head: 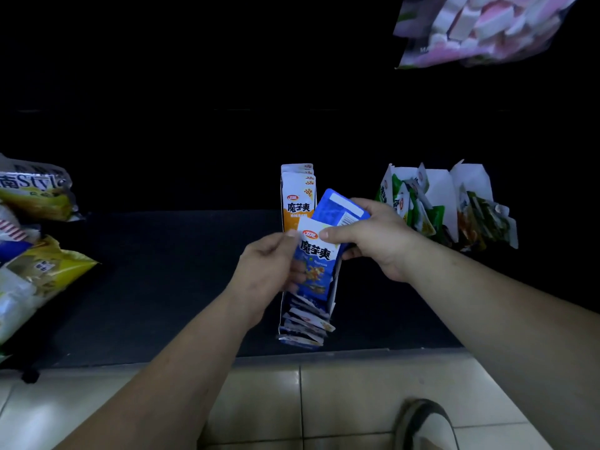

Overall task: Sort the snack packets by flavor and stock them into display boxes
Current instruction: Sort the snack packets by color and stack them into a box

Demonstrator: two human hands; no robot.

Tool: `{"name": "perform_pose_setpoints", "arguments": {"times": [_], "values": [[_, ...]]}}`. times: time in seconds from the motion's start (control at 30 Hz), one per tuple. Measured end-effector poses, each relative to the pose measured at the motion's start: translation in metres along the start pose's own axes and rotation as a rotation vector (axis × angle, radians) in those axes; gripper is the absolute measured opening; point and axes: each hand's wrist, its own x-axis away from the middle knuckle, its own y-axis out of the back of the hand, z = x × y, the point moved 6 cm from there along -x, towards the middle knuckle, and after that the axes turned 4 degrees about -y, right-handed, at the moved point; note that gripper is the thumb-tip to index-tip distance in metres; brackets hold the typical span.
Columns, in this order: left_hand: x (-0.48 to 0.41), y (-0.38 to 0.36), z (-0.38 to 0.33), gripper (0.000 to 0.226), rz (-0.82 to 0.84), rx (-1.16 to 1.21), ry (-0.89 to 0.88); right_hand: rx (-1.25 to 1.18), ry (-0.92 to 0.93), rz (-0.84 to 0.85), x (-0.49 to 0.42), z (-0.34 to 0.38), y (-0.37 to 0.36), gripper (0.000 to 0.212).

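The left hand (269, 267) pinches a blue snack packet (316, 264) by its top. The right hand (373, 241) grips it too, with a second blue packet (341, 206) tucked behind. Both packets are over the narrow card display box (281, 316), near the orange packets (297, 196). The packets are flat, shiny and slippery. One could slide out and land with the orange ones, or the thin box could tip.
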Motion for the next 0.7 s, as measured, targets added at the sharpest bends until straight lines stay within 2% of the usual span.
{"name": "perform_pose_setpoints", "arguments": {"times": [0.13, 0.2, 0.37, 0.43, 0.57, 0.7], "values": [[-0.003, 0.007, -0.007, 0.051, -0.051, 0.045, 0.115, -0.049, -0.014, 0.071, 0.002, 0.001, -0.003, 0.035], [-0.002, 0.012, -0.008, 0.054, -0.033, 0.068, 0.174, -0.085, -0.015, 0.067, 0.004, 0.002, -0.003, 0.030], [0.008, 0.020, -0.009, 0.022, 0.039, 0.174, 0.221, -0.090, 0.051, -0.059, 0.010, 0.013, 0.000, 0.013], [0.011, 0.025, -0.008, 0.022, 0.042, 0.177, 0.211, -0.082, 0.068, -0.070, 0.015, 0.018, -0.005, 0.010], [0.013, 0.028, -0.008, 0.022, -0.024, 0.044, 0.094, -0.063, 0.061, -0.109, 0.026, 0.017, -0.013, 0.005], [0.017, 0.019, -0.013, 0.009, 0.019, -0.111, -0.044, -0.170, 0.029, -0.130, 0.032, 0.014, -0.011, 0.010]]}}
